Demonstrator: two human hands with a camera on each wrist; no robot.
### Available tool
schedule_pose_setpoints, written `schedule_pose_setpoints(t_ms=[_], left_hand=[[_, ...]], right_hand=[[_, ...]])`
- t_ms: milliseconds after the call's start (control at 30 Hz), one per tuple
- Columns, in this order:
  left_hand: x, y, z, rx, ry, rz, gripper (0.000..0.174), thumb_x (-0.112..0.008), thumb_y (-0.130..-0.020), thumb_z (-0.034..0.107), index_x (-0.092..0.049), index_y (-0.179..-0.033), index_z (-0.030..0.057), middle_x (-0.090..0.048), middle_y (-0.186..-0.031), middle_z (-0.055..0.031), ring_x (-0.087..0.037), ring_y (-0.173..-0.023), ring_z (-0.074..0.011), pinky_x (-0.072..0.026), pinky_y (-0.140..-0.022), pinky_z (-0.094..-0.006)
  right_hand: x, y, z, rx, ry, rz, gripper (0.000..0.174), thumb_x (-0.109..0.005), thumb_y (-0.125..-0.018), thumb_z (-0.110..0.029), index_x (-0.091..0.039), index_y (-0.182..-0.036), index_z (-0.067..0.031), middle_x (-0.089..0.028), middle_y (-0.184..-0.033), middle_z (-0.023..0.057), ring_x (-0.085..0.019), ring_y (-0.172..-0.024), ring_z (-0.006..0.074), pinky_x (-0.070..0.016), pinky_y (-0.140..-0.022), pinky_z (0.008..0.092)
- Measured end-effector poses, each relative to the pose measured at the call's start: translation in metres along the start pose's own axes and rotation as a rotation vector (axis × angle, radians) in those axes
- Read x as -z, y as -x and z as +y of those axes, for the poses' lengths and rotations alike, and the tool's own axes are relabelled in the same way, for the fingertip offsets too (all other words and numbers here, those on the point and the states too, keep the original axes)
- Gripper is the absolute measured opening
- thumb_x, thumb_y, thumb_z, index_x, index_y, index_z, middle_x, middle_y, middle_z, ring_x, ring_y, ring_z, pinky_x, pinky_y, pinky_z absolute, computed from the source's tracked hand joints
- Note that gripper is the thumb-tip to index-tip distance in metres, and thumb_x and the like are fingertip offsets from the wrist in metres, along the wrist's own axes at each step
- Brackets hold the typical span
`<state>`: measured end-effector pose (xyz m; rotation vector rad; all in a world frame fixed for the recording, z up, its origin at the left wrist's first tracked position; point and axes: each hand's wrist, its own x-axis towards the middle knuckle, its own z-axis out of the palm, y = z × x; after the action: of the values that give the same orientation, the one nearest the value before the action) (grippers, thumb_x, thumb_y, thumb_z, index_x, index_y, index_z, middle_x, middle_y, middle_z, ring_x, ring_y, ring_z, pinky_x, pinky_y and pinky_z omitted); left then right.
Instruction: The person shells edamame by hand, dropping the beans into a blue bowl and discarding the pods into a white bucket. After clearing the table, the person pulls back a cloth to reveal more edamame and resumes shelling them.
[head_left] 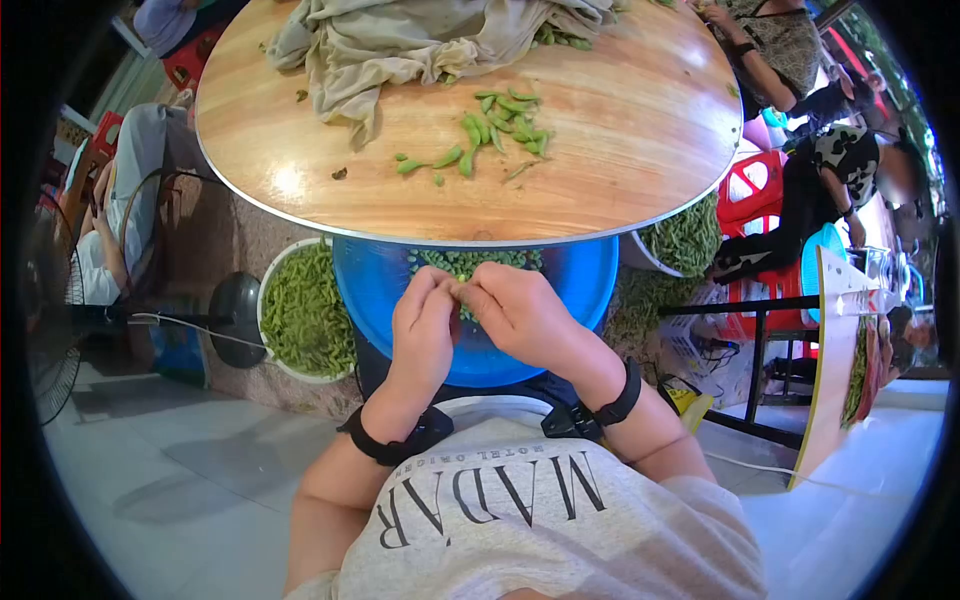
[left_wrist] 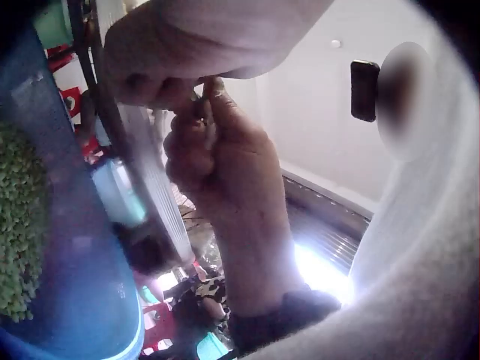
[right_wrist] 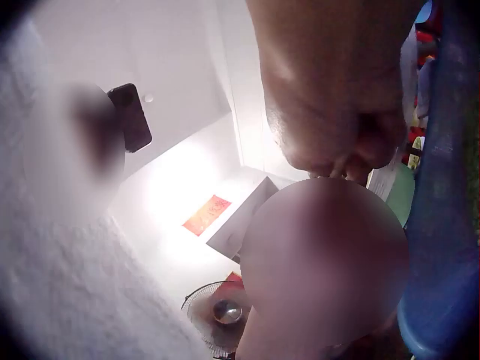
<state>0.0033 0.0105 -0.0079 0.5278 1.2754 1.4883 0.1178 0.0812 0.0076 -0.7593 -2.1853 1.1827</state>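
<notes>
Both hands meet over a blue basin [head_left: 600,290] below the table edge. The left hand [head_left: 422,325] and right hand [head_left: 522,312] pinch a small green bean pod [head_left: 462,282] between thumbs and fingertips. Most of the pod is hidden by the fingers. Shelled green beans [head_left: 432,260] lie in the basin beneath the hands. In the left wrist view, the right hand [left_wrist: 232,172] has its thumb and curled fingers up against the left hand [left_wrist: 195,45]. From the right wrist, the right hand [right_wrist: 330,112] shows curled fingers.
A round wooden table [head_left: 280,130] stands just ahead, with loose green pods [head_left: 475,135] and a crumpled cloth [head_left: 400,50] on it. Containers of pods flank the basin: a white tub [head_left: 265,320] at left, another [head_left: 650,257] at right. A fan [head_left: 60,320] and other people [head_left: 860,165] are around.
</notes>
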Motion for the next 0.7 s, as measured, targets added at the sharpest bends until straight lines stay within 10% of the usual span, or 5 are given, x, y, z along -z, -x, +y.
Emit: schedule_pose_setpoints(t_ms=[167, 300, 700], left_hand=[[0.008, -0.008, 0.000, 0.230, 0.175, -0.069, 0.014, -0.044, -0.087, 0.014, -0.049, -0.077, 0.0053, -0.041, -0.055, 0.0000, -0.033, -0.040, -0.0073, -0.0256, -0.036, -0.0205], [0.023, -0.009, 0.005, 0.340, 0.204, -0.214, 0.013, -0.043, -0.088, 0.011, -0.050, -0.080, 0.0033, -0.052, -0.059, -0.0051, -0.039, -0.037, -0.0090, -0.0272, -0.032, -0.0208], [0.016, 0.009, 0.009, -0.124, -0.521, -0.235, 0.023, -0.041, -0.085, -0.003, -0.044, -0.108, -0.0045, -0.061, -0.081, -0.0115, -0.061, -0.061, -0.0132, -0.0385, -0.048, -0.0183]], right_hand=[[-0.005, 0.006, 0.013, 0.094, 0.013, 0.017, 0.022, -0.052, -0.085, -0.017, -0.050, -0.071, -0.0007, -0.051, -0.059, 0.0146, -0.053, -0.052, 0.0297, -0.0413, -0.049, 0.0363], [0.009, 0.009, 0.008, -0.359, -0.458, -0.140, 0.022, -0.049, -0.088, -0.018, -0.053, -0.075, -0.0014, -0.050, -0.057, 0.0039, -0.047, -0.050, 0.0121, -0.0383, -0.046, 0.0270], [0.011, 0.004, 0.025, -0.351, -0.371, -0.211, 0.026, -0.069, -0.069, -0.022, -0.059, -0.080, -0.0007, -0.057, -0.066, 0.0057, -0.053, -0.062, 0.0111, -0.0430, -0.056, 0.0249]])
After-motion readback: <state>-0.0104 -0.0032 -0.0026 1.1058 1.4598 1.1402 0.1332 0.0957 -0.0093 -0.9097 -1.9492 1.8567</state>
